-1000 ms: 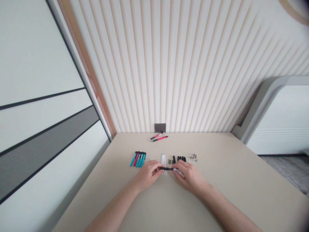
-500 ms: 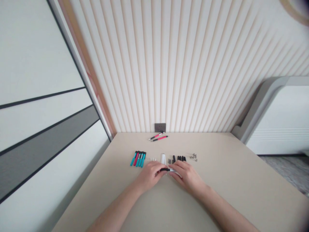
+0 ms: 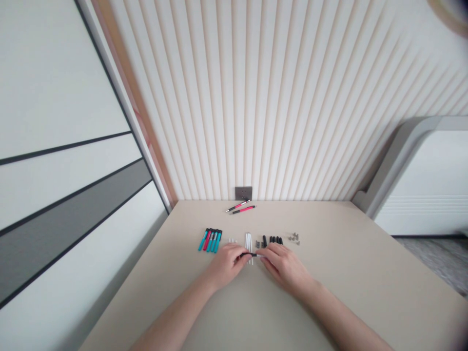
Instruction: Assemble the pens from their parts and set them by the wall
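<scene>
Head camera gives me the only view, looking down along both forearms to the beige desk (image 3: 329,287). Nearest are the left hand (image 3: 226,266) and right hand (image 3: 285,269), both closed in a pinch on a slim black-and-white pen part (image 3: 252,254). It lies roughly level across the gap between them, its black end toward the left hand and its white end toward the right, held just above the desk as far as I can judge. Directly behind the grip, a bundle of white rods (image 3: 249,247) lies lengthwise, its near ends reaching the pen part. To the left of that are a few small white pieces (image 3: 231,241), then a tight row of teal and pink markers (image 3: 209,240). To the right I see small dark grey pieces (image 3: 258,243), a group of black caps (image 3: 274,240), and a little cluster of grey metal parts (image 3: 294,238), too small for me to identify. Farther back, two pink-and-black mechanical pencils (image 3: 241,207) lie side by side near the desk's far edge, just below a dark grey wall socket (image 3: 243,193) on the ribbed cream wall panelling (image 3: 292,107).
</scene>
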Action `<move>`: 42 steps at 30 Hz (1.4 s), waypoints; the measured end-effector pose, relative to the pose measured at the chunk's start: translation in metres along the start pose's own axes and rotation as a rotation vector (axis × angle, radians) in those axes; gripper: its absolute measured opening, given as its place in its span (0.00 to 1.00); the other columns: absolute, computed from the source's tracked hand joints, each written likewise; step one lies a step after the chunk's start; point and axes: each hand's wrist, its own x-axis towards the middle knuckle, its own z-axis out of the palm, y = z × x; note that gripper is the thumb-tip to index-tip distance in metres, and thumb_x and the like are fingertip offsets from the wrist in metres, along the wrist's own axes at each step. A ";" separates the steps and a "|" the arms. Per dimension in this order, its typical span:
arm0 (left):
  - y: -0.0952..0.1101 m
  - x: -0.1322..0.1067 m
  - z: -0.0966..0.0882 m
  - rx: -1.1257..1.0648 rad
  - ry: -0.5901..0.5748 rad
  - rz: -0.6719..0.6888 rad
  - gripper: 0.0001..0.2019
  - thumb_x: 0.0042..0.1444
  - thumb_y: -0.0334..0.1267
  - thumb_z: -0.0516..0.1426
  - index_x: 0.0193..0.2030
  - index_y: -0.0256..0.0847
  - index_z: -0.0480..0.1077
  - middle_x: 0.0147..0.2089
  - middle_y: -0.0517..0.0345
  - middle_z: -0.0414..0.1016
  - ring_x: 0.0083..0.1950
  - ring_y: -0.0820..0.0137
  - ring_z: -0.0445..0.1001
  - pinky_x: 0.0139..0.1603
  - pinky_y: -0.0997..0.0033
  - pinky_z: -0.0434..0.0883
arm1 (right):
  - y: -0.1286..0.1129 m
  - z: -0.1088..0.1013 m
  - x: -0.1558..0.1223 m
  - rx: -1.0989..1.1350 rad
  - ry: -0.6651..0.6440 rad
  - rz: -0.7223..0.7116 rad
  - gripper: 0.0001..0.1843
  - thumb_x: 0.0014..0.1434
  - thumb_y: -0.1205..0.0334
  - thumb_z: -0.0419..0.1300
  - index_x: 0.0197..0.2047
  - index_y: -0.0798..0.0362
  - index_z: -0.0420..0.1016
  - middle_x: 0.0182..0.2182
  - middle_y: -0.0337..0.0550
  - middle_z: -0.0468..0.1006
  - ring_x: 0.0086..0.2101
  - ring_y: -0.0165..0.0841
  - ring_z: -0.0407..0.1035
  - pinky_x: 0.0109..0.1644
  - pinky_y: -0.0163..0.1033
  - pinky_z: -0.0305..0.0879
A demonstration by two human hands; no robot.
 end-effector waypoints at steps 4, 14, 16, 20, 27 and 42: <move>-0.001 0.000 -0.002 -0.056 0.016 -0.034 0.10 0.64 0.40 0.54 0.41 0.40 0.75 0.36 0.54 0.77 0.38 0.66 0.74 0.42 0.69 0.67 | 0.001 -0.002 0.000 -0.010 0.005 0.045 0.12 0.69 0.60 0.50 0.47 0.49 0.73 0.34 0.44 0.74 0.36 0.34 0.70 0.41 0.37 0.65; 0.000 -0.003 -0.010 -0.063 -0.106 0.098 0.16 0.66 0.35 0.50 0.57 0.46 0.70 0.48 0.53 0.79 0.47 0.65 0.76 0.51 0.66 0.68 | 0.008 -0.001 -0.002 -0.026 0.044 0.010 0.11 0.68 0.62 0.50 0.41 0.51 0.74 0.34 0.44 0.74 0.35 0.34 0.70 0.41 0.37 0.63; 0.000 -0.002 -0.011 -0.054 -0.080 0.078 0.14 0.66 0.36 0.50 0.54 0.46 0.72 0.47 0.54 0.80 0.47 0.65 0.76 0.51 0.66 0.68 | 0.009 -0.003 -0.002 -0.024 0.051 0.018 0.11 0.68 0.62 0.50 0.41 0.51 0.73 0.34 0.44 0.74 0.36 0.34 0.70 0.41 0.37 0.63; -0.004 -0.002 -0.012 -0.057 -0.036 0.013 0.13 0.66 0.35 0.50 0.52 0.45 0.73 0.47 0.54 0.79 0.48 0.65 0.75 0.51 0.67 0.68 | 0.013 -0.009 -0.003 -0.025 0.043 0.068 0.10 0.68 0.64 0.50 0.40 0.51 0.73 0.33 0.43 0.75 0.35 0.34 0.70 0.41 0.37 0.63; -0.010 -0.001 -0.013 -0.130 0.068 -0.115 0.16 0.67 0.39 0.46 0.56 0.43 0.69 0.45 0.53 0.78 0.43 0.66 0.76 0.48 0.67 0.69 | 0.019 -0.012 -0.006 -0.029 -0.039 0.171 0.13 0.68 0.62 0.47 0.42 0.51 0.73 0.33 0.43 0.78 0.35 0.35 0.71 0.41 0.38 0.61; -0.007 0.000 -0.006 -0.821 0.109 -0.314 0.17 0.65 0.49 0.50 0.52 0.39 0.60 0.37 0.52 0.79 0.30 0.71 0.72 0.36 0.69 0.68 | 0.011 -0.011 -0.007 -0.069 -0.162 0.266 0.13 0.66 0.62 0.47 0.42 0.51 0.73 0.28 0.42 0.77 0.30 0.34 0.71 0.34 0.35 0.56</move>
